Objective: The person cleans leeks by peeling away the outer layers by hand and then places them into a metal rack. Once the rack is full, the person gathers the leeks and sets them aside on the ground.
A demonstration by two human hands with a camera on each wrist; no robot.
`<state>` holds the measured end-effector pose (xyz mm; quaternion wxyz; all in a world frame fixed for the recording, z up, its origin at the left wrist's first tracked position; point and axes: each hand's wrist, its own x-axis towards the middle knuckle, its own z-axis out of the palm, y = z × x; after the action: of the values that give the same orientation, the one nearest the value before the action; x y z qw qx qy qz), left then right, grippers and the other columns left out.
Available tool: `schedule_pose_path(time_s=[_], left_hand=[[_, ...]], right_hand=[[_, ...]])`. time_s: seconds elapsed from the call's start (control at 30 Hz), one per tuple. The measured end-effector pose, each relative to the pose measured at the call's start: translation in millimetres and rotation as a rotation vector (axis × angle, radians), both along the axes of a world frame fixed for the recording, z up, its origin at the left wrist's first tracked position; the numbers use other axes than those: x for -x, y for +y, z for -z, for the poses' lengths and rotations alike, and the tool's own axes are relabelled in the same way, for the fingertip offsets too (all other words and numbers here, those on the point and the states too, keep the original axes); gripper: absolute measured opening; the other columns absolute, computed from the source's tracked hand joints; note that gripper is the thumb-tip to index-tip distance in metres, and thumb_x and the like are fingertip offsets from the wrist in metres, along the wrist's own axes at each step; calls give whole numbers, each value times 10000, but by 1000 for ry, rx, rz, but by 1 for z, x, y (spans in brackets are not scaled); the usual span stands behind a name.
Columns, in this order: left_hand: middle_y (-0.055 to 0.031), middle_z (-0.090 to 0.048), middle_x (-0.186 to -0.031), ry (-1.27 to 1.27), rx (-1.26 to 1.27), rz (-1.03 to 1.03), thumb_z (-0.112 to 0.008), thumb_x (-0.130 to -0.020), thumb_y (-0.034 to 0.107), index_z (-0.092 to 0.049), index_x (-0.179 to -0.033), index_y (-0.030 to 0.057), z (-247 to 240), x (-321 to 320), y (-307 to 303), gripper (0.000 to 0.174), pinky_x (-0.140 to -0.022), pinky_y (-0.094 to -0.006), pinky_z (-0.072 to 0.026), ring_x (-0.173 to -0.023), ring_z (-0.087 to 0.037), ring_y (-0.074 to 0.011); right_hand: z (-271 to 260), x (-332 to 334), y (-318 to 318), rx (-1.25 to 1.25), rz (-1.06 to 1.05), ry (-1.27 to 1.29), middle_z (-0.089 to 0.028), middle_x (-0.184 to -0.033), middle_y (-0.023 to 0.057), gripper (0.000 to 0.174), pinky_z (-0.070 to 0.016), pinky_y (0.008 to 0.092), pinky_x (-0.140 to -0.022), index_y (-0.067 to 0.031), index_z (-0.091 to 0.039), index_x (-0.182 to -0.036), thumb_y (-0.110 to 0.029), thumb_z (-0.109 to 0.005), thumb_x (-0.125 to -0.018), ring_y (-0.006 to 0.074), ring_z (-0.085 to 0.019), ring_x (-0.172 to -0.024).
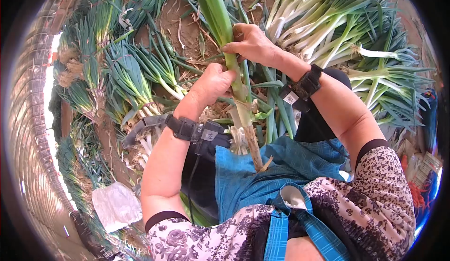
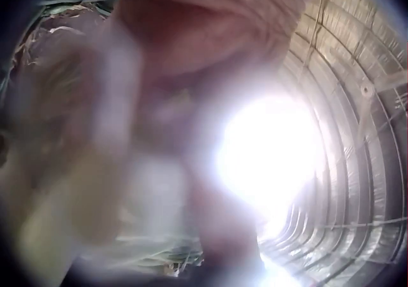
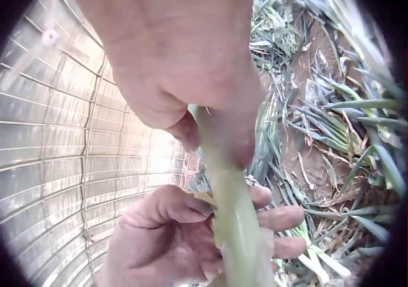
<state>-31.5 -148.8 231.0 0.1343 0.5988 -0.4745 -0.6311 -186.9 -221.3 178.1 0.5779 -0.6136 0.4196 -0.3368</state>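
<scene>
A thick green onion (image 1: 240, 92) slants across the head view, its green leaves pointing away and its brown-skinned lower end over the blue apron (image 1: 290, 160). My right hand (image 1: 253, 44) grips it just below the leaves, thumb across the front. Lower on the stalk, my left hand (image 1: 212, 84) holds it between thumb and fingers. The right wrist view has the pale stalk (image 3: 234, 217) running down from the right hand, with the left hand (image 3: 169, 233) curved around it and some fingers reaching past. In the left wrist view the hand and stalk are blurred close up.
Loose green onions with white stems (image 1: 323, 24) lie in a heap at the upper right. Tied bundles (image 1: 124, 69) lie on the soil to the left. A white plastic sheet (image 1: 116, 207) sits at lower left. The ribbed tunnel wall (image 1: 35, 167) curves along the left side.
</scene>
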Motion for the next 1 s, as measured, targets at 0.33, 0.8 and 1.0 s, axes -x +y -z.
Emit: schedule_pose_path(time_s=[0.33, 0.8, 1.0], left_hand=[[-247, -607, -647, -342, 584, -219, -522, -815, 129, -666, -925, -74, 46, 16, 50, 272, -568, -375, -493, -581, -642, -275], [-93, -665, -863, 319, 244, -1090, -616, -904, 387, -613, -948, 42, 52, -53, 105, 348, -692, -290, -520, -774, -643, -170], [-69, -677, -822, 260, 317, -472, -709, -857, 185, -683, -918, -22, 30, -2, 38, 217, -621, -223, -496, -675, -618, -104]], right_hand=[[9, -2, 0, -207, 81, -187, -650, -875, 102, 238, -565, 296, -631, 53, -605, -1029, -55, -657, -823, 177, -655, -742], [1, 9, -8, -521, 58, -681, -623, -969, 130, 235, -578, 435, -742, 31, -559, -1107, -28, -593, -882, 254, -647, -868], [-11, 6, 7, -485, -98, -664, -621, -1042, 145, 321, -544, 421, -837, 33, -503, -1199, -111, -579, -921, 271, -644, -931]])
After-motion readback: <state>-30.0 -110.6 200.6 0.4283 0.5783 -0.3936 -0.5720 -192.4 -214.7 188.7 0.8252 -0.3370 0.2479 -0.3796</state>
